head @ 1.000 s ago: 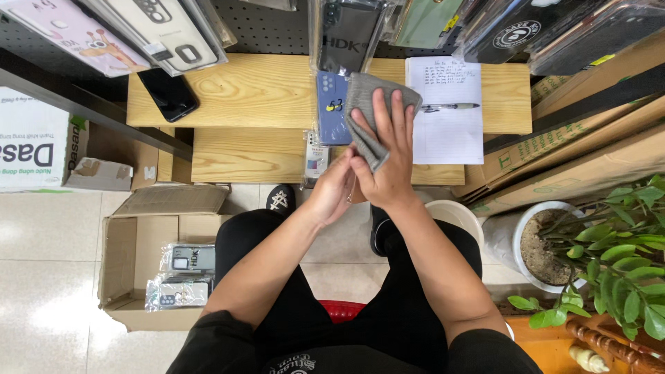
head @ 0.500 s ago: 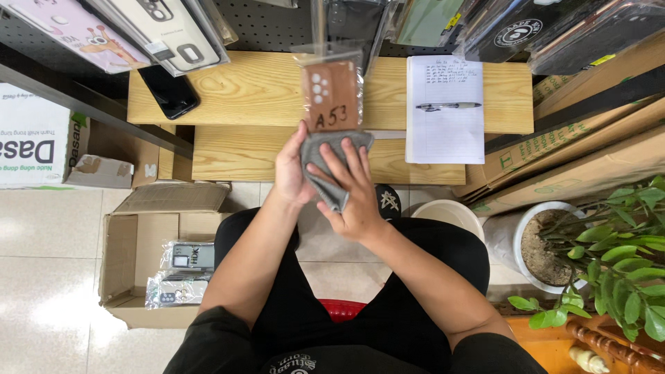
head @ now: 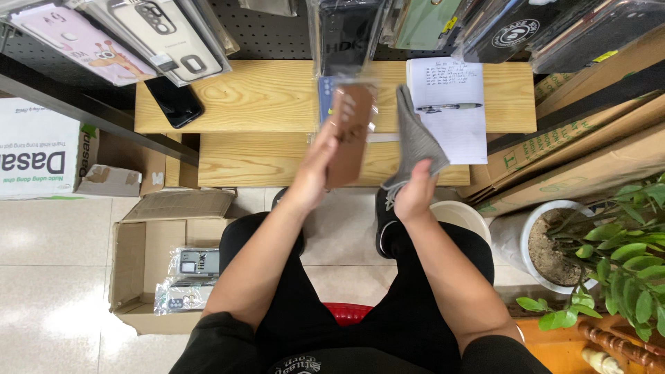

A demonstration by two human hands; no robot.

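Brown case: phone case (head: 350, 135) in clear sleeve, gripped by left hand (head: 317, 170) above wooden tabletop (head: 263, 97).
Grey cloth: cloth (head: 414, 138) pinched in right hand (head: 415, 194), at 3 o'clock of case.
Notepad: notepad (head: 454, 111) with pen (head: 447, 107), at 1 o'clock.

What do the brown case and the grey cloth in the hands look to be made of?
Brown phone case: likely plastic or faux leather, matt, inside a glossy clear sleeve that catches glare. Grey cloth: soft fabric, probably microfibre, since it drapes limply and folds from the right hand.

brown phone case (head: 350, 135) | bagged, upright | grey cloth (head: 414, 138) | hanging beside
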